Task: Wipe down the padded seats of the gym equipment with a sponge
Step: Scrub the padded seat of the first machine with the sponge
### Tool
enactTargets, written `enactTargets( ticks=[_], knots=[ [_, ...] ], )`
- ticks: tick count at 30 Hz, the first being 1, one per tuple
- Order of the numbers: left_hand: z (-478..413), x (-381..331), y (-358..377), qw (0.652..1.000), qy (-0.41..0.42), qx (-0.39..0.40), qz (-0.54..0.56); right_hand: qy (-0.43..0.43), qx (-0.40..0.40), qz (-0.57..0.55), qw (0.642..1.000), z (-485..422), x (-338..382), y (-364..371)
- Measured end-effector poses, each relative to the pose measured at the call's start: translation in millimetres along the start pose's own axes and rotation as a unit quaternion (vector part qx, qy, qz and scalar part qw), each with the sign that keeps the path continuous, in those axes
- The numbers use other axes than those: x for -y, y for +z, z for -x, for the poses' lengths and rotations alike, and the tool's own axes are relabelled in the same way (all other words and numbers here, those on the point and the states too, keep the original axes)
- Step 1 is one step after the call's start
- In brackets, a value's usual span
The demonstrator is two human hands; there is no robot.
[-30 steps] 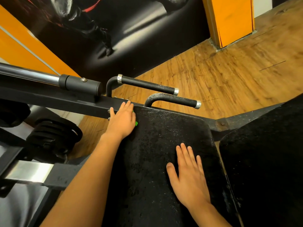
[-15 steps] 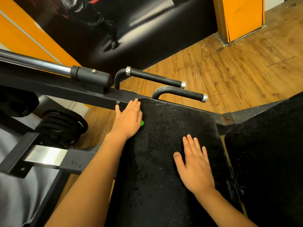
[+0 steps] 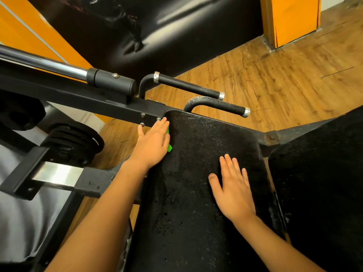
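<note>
The green sponge (image 3: 169, 147) lies at the padded seat's (image 3: 198, 193) ten o'clock edge, almost wholly covered by the left hand (image 3: 153, 146); only slivers of green show past the little-finger side. That hand lies flat, fingers straight and together, pressing the sponge onto the vinyl rather than curling round it.

I judge the sponge light, soft and easily squashed, likely damp and apt to slide out from under a flat palm, so a pinch across its short edges with thumb and fingers would hold it more surely. The pad looks firm, cracked and gritty, and should drag at the sponge.

The right hand (image 3: 233, 191) rests open at the seat's four o'clock, fingers spread, bracing. No bucket, bottle or other container shows.

Two grip handles (image 3: 218, 106) stand at the seat's twelve o'clock, the frame beam (image 3: 110, 107) runs off toward ten, weight plates (image 3: 74, 142) sit at nine, and a second pad (image 3: 318, 173) lies at three, over wooden floor (image 3: 275, 75).
</note>
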State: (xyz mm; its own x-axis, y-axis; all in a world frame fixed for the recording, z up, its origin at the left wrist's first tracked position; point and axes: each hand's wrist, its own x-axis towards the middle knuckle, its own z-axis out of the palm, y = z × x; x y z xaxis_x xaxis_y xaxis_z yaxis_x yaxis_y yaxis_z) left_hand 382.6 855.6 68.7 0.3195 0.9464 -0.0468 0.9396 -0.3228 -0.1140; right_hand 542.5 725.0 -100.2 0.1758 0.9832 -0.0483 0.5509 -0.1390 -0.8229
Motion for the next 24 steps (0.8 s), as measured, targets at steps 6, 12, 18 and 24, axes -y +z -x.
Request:
enactTargets(
  ticks=[6, 12, 18, 24],
  knots=[
    [13.7, -5.4, -2.2, 1.000, -0.012, 0.014, 0.003, 0.001, 0.002, -0.001, 1.000, 1.3, 0.6, -0.3],
    [53.4, -1.2, 6.4, 0.999, -0.011, 0.000, 0.035, 0.001, 0.005, 0.001, 1.000, 1.1, -0.3, -1.2],
    [22.7, -6.0, 1.2, 0.999, -0.024, 0.021, 0.020, 0.001, -0.002, 0.007, 1.000, 0.1, -1.0, 1.1],
    [78.2, -3.6, 3.7, 1.000, -0.005, 0.011, 0.028, -0.001, -0.002, 0.009, 1.000, 0.8, -0.5, 1.3]
  ],
)
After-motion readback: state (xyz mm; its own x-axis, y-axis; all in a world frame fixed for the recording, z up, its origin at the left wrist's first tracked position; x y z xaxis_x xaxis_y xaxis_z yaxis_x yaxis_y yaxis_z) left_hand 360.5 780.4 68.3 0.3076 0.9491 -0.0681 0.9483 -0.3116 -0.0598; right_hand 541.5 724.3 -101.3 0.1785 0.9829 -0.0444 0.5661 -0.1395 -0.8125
